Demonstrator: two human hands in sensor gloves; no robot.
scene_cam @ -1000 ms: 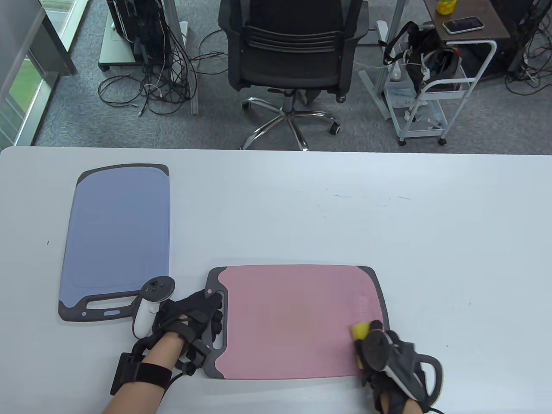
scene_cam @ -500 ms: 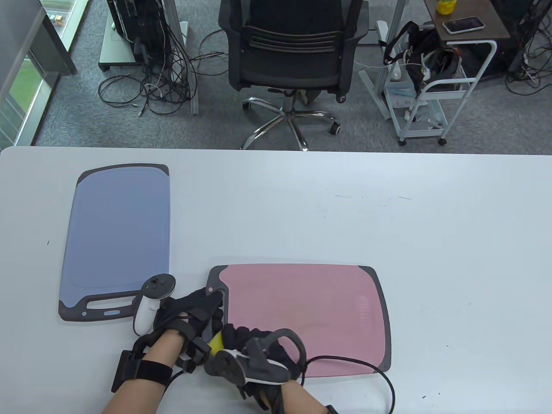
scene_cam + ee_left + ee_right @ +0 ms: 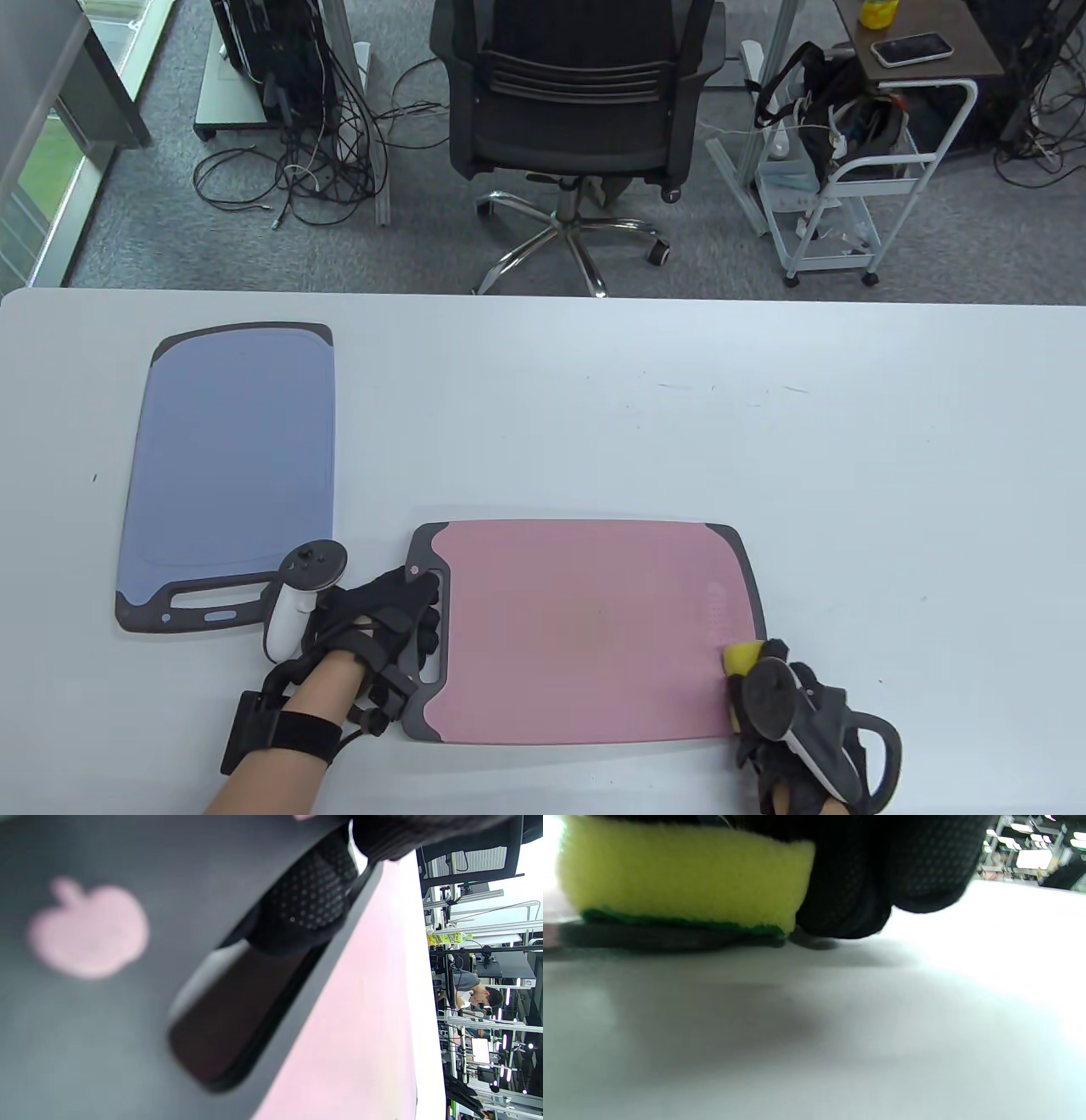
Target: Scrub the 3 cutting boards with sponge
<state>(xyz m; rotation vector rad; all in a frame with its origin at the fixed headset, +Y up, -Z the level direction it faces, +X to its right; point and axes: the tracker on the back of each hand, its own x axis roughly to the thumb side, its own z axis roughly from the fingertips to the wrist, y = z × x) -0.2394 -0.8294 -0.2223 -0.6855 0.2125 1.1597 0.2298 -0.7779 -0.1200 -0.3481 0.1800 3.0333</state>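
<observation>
A pink cutting board [image 3: 585,628] with a dark grey rim lies near the table's front edge, handle to the left. My left hand [image 3: 414,618] grips that handle, and a gloved finger [image 3: 309,895] curls through the slot beside a pink apple mark [image 3: 89,927]. My right hand [image 3: 774,658] holds a yellow sponge [image 3: 740,656] at the board's right rim. Up close the sponge [image 3: 683,870] rests green side down on the dark rim [image 3: 661,938], with a fingertip [image 3: 844,908] beside it. A blue cutting board [image 3: 229,467] lies at the left. I see only two boards.
The white table [image 3: 764,441] stretches far and right of the boards. Beyond its far edge stand a black office chair [image 3: 577,93], a white cart [image 3: 857,195] and floor cables [image 3: 297,170].
My right hand swept the sponge from the pink board's right side to the handle end, then back to the right rim. The left hand stayed on the handle.
</observation>
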